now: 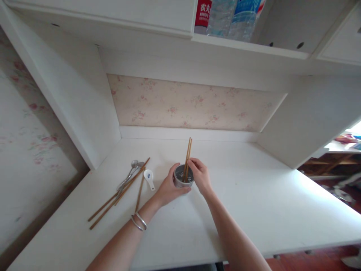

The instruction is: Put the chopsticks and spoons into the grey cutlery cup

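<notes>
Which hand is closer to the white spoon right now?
Left. The left hand holds the metal cup, a little right of the white spoon; the right hand is farther off, at the cup's right side, holding chopsticks.

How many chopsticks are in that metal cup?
2: the left chopstick and the right chopstick, side by side, rising from the metal cup beside the right hand. Its near wall could hide anything shorter.
</notes>
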{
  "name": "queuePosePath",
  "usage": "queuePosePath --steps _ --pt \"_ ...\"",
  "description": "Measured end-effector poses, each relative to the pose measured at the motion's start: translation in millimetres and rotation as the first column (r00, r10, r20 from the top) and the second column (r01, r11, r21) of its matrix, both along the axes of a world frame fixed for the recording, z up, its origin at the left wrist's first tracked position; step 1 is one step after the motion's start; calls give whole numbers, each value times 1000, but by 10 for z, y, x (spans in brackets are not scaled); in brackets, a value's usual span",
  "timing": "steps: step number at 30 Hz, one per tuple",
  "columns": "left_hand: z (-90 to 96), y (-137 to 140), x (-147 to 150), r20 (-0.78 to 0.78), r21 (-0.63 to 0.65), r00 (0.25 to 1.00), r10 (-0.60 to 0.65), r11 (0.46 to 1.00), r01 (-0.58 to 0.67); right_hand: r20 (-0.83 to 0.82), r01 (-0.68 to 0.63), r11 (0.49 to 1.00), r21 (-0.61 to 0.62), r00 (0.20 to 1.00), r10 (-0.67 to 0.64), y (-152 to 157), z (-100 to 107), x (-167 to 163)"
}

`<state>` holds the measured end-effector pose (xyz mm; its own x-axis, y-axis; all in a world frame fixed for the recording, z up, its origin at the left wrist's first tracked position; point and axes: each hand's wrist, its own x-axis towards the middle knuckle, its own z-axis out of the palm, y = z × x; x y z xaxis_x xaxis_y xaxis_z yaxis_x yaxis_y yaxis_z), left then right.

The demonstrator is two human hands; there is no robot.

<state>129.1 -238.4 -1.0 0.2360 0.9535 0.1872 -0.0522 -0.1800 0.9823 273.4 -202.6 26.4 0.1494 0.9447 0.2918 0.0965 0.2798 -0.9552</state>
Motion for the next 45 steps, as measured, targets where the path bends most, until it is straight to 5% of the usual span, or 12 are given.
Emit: queuePosePath --steps 13,27,33,39,43,45 --pt "28 -10 -2 0 36 1000 -26 999 26 -32 -81 995 -57 996 79 -98 -86 52" --pt "-7 -12 23 -1 17 1000 -29 999 29 -451 -385 910 -157 847 281 -154 -254 -118" --pt "1 -18 25 -79 33 997 27 999 -25 -448 -280 951 -128 872 196 -104 -336 -116" --pt "326 -258 -167 -165 70 975 147 988 -137 -414 -217 973 -73 895 169 -80 -407 -111" --pt "494 -372 -569 -320 101 858 402 915 -391 -402 -225 973 -54 897 185 -86 -387 -117" --pt "513 -365 -836 -561 179 681 470 872 -455 -410 -221 974 -44 893 184 -82 -382 -115"
